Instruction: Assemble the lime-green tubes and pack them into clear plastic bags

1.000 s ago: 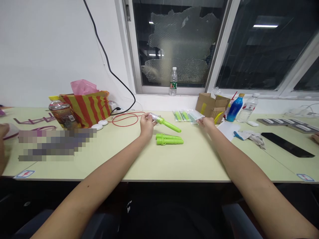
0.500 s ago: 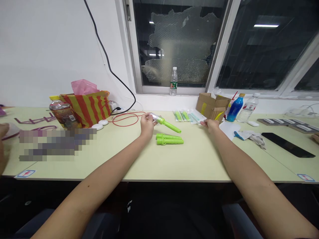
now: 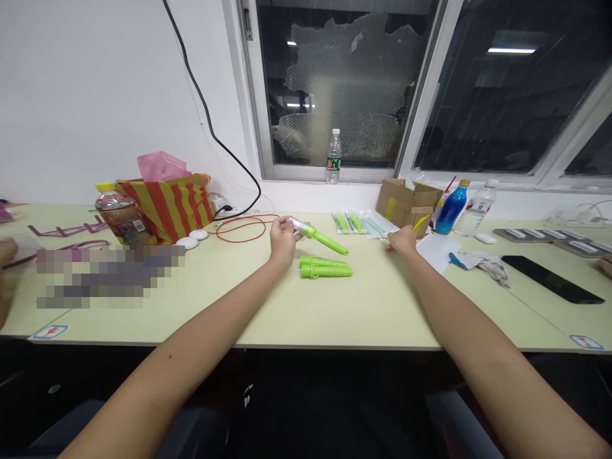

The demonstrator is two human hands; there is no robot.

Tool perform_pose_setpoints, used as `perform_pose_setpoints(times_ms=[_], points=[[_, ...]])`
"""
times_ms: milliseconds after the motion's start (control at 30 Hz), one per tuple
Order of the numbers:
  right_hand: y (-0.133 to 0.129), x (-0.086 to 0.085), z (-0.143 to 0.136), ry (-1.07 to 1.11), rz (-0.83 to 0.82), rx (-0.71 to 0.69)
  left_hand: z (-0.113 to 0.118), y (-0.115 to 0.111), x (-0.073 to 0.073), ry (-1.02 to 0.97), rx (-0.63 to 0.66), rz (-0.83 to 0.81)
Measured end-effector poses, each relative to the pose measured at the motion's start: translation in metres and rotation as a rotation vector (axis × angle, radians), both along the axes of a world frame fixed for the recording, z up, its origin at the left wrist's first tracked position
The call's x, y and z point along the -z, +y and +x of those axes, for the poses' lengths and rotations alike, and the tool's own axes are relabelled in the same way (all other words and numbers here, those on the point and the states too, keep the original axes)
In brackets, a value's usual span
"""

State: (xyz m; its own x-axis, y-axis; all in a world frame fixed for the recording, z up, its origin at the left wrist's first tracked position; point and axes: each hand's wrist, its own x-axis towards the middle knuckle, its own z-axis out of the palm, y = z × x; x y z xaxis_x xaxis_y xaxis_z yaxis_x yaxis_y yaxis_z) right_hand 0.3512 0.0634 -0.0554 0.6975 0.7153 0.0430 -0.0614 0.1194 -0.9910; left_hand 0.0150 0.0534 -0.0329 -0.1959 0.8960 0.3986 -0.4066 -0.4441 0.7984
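Fingers of my left hand [image 3: 284, 237] wrap the clear end of a green tube [image 3: 327, 242], which points down to the right above the table. Below it, more green tubes [image 3: 325, 267] lie side by side on the pale table [image 3: 306, 319]. My right hand [image 3: 401, 241] is closed near the right edge of the clear plastic packets [image 3: 375, 224], in front of the cardboard box [image 3: 404, 203]; what its fingers hold, if anything, is too small to make out. Packets with green pieces [image 3: 348, 222] lie left of it.
At left stand a striped bag [image 3: 172, 207] and a tilted brown-drink bottle [image 3: 125, 217], near a red cable [image 3: 239, 229]. Right of the box are a blue bottle [image 3: 451, 210], a clear bottle [image 3: 478, 207], a glove [image 3: 485, 264] and a black slab [image 3: 552, 278]. Another person's hand [image 3: 7, 252] shows at far left.
My right hand has shifted slightly right and its fingers look more tucked in. My left hand and the tube have hardly moved. The other person's hand at far left has moved slightly.
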Motion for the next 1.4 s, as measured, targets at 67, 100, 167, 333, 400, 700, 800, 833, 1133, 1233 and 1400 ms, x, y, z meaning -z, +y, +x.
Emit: perform_pose_setpoints(times_ms=[67,100,167,333,400,700,800,833,1133,1233,1400], points=[[-0.005,-0.006,-0.007,-0.237,-0.048,0.125,0.000,0.000,0.000,-0.009,0.004,-0.002],[-0.008,-0.010,-0.012,-0.406,-0.074,0.187,0.000,0.001,0.000,-0.014,0.005,-0.004],[-0.016,-0.022,-0.025,-0.707,-0.027,0.210,0.000,0.001,0.001,-0.017,0.004,-0.009],[-0.044,-0.051,-0.083,-1.215,0.221,-0.320,0.000,0.000,0.001,-0.008,-0.017,-0.025],[-0.056,-0.055,-0.112,-1.321,0.290,-0.533,0.000,-0.001,0.000,-0.017,0.006,-0.037],[-0.072,-0.047,-0.162,-1.701,-0.165,-0.411,0.007,-0.022,-0.009,0.209,0.091,0.062],[-0.075,-0.054,-0.156,-1.547,-0.135,-0.468,0.005,-0.034,-0.015,0.557,-0.061,0.338],[-0.077,-0.058,-0.154,-1.442,-0.124,-0.545,0.004,-0.037,-0.018,0.660,-0.079,0.430],[-0.089,-0.073,-0.145,-0.467,-0.420,-1.576,0.002,-0.032,-0.019,1.141,-0.252,0.697],[-0.089,-0.071,-0.148,-0.581,-0.387,-1.463,-0.003,-0.029,-0.016,1.363,-0.362,0.735],[-0.084,-0.066,-0.146,-0.850,-0.305,-1.362,-0.001,-0.034,-0.016,1.601,-0.483,0.744]])
